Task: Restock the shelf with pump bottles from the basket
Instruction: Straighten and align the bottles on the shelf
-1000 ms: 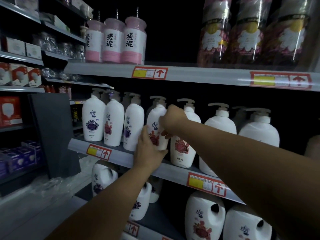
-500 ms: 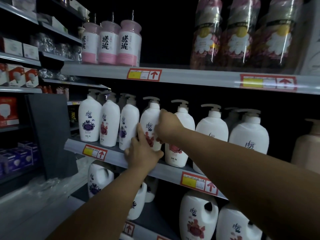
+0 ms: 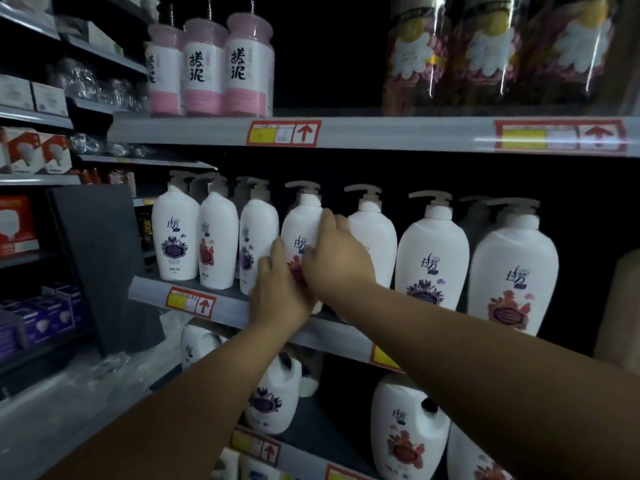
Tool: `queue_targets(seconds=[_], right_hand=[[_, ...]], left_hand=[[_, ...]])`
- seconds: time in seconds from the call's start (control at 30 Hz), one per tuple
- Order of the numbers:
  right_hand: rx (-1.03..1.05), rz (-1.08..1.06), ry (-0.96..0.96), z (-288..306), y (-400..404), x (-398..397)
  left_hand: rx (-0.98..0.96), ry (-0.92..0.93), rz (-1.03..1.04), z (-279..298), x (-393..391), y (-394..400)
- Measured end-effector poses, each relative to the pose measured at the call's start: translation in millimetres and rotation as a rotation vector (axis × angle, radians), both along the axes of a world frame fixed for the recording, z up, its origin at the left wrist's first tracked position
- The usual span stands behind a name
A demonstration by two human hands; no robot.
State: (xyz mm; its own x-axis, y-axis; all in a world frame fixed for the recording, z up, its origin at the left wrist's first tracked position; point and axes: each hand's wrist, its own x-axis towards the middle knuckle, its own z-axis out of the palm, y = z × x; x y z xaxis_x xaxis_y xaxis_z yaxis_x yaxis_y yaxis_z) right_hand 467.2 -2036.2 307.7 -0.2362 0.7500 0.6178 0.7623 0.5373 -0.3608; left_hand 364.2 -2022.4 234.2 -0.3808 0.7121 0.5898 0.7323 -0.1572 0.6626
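Note:
A row of white pump bottles stands on the middle shelf (image 3: 221, 308). Both my hands hold one of them, a white pump bottle with a red flower label (image 3: 302, 225), fourth from the left. My left hand (image 3: 277, 292) grips its lower left side with the thumb up along the bottle. My right hand (image 3: 337, 258) wraps over its right side and front, covering most of the label. The bottle stands upright between a purple-label bottle (image 3: 254, 244) and a white bottle (image 3: 375, 230) behind my right hand. The basket is out of view.
Pink-capped bottles (image 3: 207, 64) and wrapped flower-print packs (image 3: 491, 53) fill the shelf above. Large white jugs (image 3: 408, 431) stand on the shelf below. A dark panel (image 3: 100, 265) and side shelves with boxes are to the left. More pump bottles (image 3: 512, 265) stand to the right.
My right hand has slid from the bottle's upper right side down over its front label. My left hand has stayed at the bottle's lower left side. The camera has moved closer.

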Motion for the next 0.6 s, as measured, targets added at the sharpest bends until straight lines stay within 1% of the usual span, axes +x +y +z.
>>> queue_targets(seconds=[0.03, 0.1, 0.17, 0.23, 0.37, 0.5, 0.6], right_hand=[[0.06, -0.009, 0.022, -1, 1, -3], [0.159, -0.029, 0.003, 1, 3, -9], [0.212, -0.037, -0.06, 5, 6, -13], [0.232, -0.026, -0.113, 10, 9, -15], [0.243, -0.057, -0.176, 21, 13, -17], [0.23, -0.025, -0.134, 34, 8, -33], [0.161, -0.007, -0.149, 39, 7, -55]], left_hand=[[0.047, 0.012, -0.007, 2, -2, 0], [0.151, 0.007, -0.037, 5, -8, 0], [0.225, -0.011, -0.069, 8, -16, 1], [0.253, -0.008, -0.084, 15, -28, 6], [0.307, 0.039, -0.015, 41, -53, 18], [0.35, 0.064, 0.042, 54, -68, 22], [0.309, 0.05, 0.053, 55, -79, 22]])
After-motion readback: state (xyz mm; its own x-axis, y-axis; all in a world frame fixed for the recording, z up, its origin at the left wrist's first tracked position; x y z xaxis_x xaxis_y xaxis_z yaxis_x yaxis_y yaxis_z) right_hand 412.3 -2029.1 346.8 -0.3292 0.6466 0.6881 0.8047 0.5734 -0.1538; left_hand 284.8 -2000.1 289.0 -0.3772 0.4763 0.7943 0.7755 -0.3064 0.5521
